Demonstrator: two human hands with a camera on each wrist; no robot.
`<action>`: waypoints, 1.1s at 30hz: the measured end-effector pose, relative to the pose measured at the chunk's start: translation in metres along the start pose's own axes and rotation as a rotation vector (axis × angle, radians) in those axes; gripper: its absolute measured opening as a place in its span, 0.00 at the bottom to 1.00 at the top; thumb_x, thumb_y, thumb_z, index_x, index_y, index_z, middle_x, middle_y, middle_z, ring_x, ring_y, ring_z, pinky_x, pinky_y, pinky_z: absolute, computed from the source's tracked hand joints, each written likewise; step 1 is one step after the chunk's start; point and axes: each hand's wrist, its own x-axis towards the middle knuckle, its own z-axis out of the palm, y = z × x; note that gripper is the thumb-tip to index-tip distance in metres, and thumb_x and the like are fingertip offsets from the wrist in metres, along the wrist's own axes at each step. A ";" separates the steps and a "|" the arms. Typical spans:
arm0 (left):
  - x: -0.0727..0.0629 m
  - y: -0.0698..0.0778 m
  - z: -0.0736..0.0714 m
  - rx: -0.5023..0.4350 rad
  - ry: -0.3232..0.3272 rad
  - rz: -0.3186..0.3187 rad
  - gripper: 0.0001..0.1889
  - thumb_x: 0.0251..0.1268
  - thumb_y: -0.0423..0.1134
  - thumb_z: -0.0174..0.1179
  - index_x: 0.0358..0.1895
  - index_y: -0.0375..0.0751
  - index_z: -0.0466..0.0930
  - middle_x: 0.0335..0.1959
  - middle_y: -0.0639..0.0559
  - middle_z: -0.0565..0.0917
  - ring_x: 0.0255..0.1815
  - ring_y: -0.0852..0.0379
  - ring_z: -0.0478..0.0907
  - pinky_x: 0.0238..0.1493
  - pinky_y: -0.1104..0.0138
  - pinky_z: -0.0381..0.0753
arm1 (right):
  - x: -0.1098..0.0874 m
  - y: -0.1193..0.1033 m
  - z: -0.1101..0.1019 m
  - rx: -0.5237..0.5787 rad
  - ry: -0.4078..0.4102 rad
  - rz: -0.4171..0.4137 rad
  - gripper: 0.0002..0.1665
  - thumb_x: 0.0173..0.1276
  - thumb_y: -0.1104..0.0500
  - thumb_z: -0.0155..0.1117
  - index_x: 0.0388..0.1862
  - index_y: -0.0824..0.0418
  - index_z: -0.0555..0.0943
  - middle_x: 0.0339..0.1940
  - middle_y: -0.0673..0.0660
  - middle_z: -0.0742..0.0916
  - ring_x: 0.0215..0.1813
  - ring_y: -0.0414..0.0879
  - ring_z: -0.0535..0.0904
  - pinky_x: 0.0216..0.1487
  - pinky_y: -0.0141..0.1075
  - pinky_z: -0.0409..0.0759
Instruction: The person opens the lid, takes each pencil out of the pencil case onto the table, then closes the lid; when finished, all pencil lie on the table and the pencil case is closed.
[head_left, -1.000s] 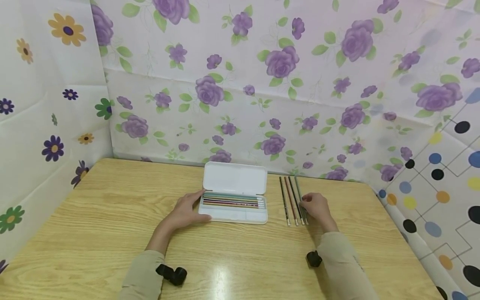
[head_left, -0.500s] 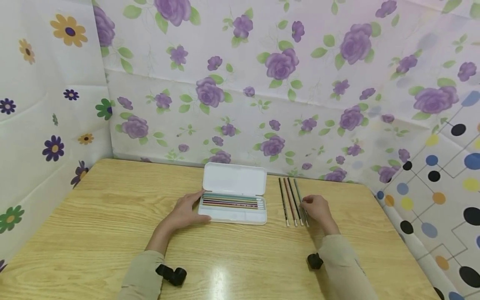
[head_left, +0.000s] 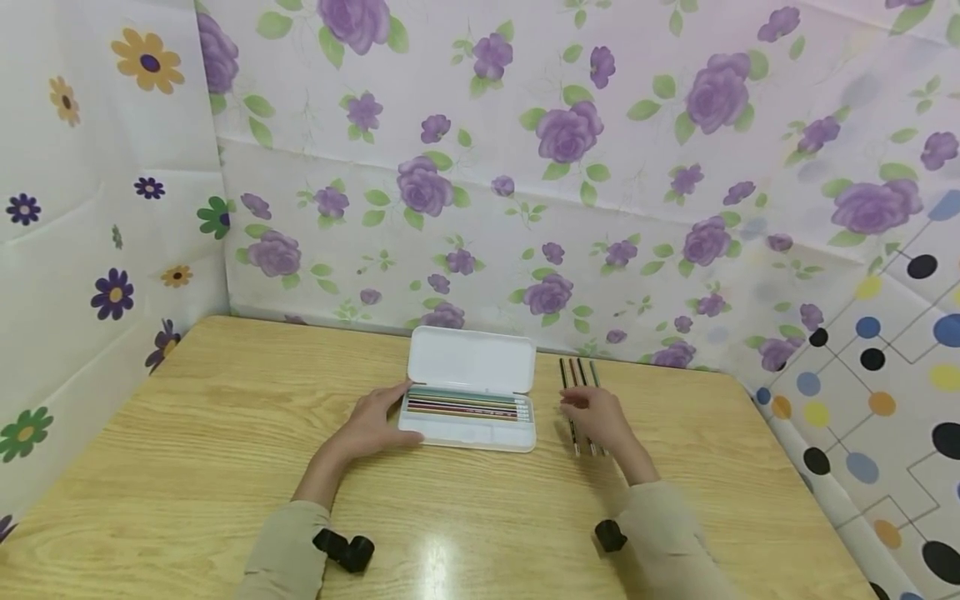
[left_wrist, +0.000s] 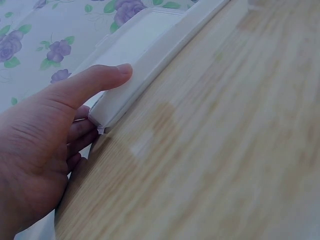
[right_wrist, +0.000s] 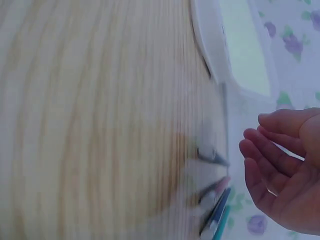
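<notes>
A white pencil case (head_left: 456,432) lies with its lid up, several pencils (head_left: 465,406) lined up in its back part. My left hand (head_left: 369,425) holds the case's left end, thumb on the front wall and fingers round the far corner; the left wrist view shows this grip on the case wall (left_wrist: 150,59). To the right of the case, several loose pencils (head_left: 565,377) lie side by side, eraser ends toward me. Over them hovers my right hand (head_left: 603,418), partly covering them. In the right wrist view its fingers (right_wrist: 270,155) are loosely bent with nothing between them.
The wooden table (head_left: 465,517) carries the case and pencils near its back edge. A flower-patterned sheet (head_left: 480,208) rises directly behind, with patterned sheets at both sides. Black wrist cameras (head_left: 611,536) sit on both sleeves.
My right hand has moved left, from beside the rightmost loose pencil to above the row. The left hand keeps its hold on the pencil case.
</notes>
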 end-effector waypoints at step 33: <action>-0.001 0.001 0.000 0.016 -0.004 -0.028 0.51 0.49 0.53 0.73 0.75 0.39 0.56 0.70 0.35 0.63 0.70 0.32 0.52 0.65 0.38 0.54 | 0.042 -0.066 0.064 -0.003 -0.182 -0.207 0.11 0.65 0.68 0.66 0.46 0.65 0.86 0.40 0.57 0.88 0.43 0.50 0.85 0.42 0.35 0.82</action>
